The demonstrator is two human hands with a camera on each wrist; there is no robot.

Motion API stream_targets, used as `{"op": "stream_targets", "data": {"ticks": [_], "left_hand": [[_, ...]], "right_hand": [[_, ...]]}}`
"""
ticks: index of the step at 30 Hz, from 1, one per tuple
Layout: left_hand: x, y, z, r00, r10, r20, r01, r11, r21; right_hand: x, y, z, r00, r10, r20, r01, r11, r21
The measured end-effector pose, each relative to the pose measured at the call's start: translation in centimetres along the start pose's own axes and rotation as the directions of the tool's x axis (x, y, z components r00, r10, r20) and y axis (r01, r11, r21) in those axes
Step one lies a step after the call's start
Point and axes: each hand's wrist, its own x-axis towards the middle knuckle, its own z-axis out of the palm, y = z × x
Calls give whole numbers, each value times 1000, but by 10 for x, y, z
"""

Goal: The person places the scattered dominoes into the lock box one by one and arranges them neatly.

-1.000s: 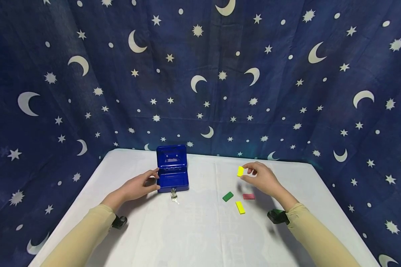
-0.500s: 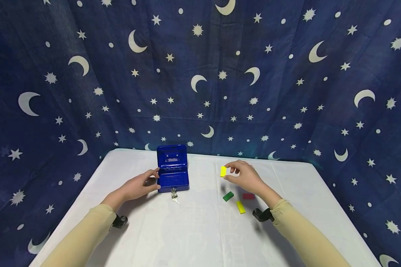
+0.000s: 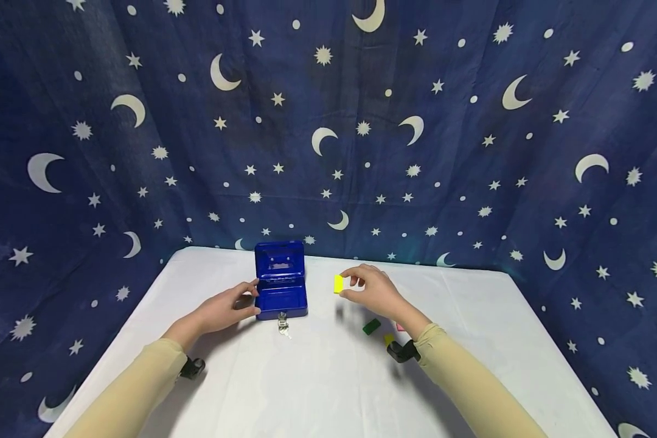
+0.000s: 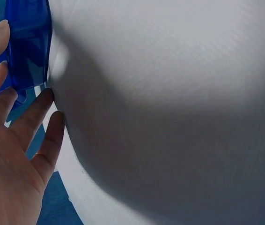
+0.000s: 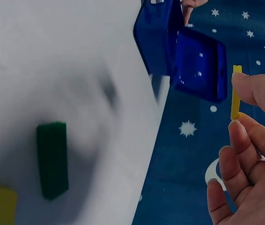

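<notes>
A blue metal cash box [image 3: 298, 313] stands on the table at centre-left, its lid [image 3: 263, 258] raised. Keys [image 3: 283, 325] hang at its front latch. My left hand [image 3: 224, 310] touches the box's left side with thumb and forefinger, the other fingers spread loosely in the left wrist view, beside the blue wall [image 4: 27, 47]. Between thumb and fingertips my right hand [image 3: 375, 295] pinches a small yellow block [image 3: 337, 284], held above the table to the right of the box. The right wrist view shows that yellow block [image 5: 236, 96] edge-on.
Under and beside the right forearm lie a green block [image 3: 371, 326], a second yellow block [image 3: 389, 339] and a red block [image 3: 399, 327], the last two partly hidden. A dark star-and-moon cloth [image 3: 328, 140] hangs behind the white table [image 3: 306, 383].
My right hand has carried the yellow block leftward, closer to the cash box, and its forearm now partly covers the loose blocks. The left hand has stayed at the box.
</notes>
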Motion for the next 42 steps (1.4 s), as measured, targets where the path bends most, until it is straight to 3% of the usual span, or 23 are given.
{"op": "stream_targets", "data": {"ticks": [19,34,42], "left_hand": [[-1,-1,2,1000,9,-5,-9,1000,-26],[0,-1,1,1000,-1,6,1,1000,-27],[2,-3,0,1000,-6,5,6,1000,-25]], "right_hand": [[25,-27,33,997,-64,47,66,997,-44],[42,-38,53,994,-38,106,45,997,-69],[53,-44,62,995,-56,87,63,995,-78]]}}
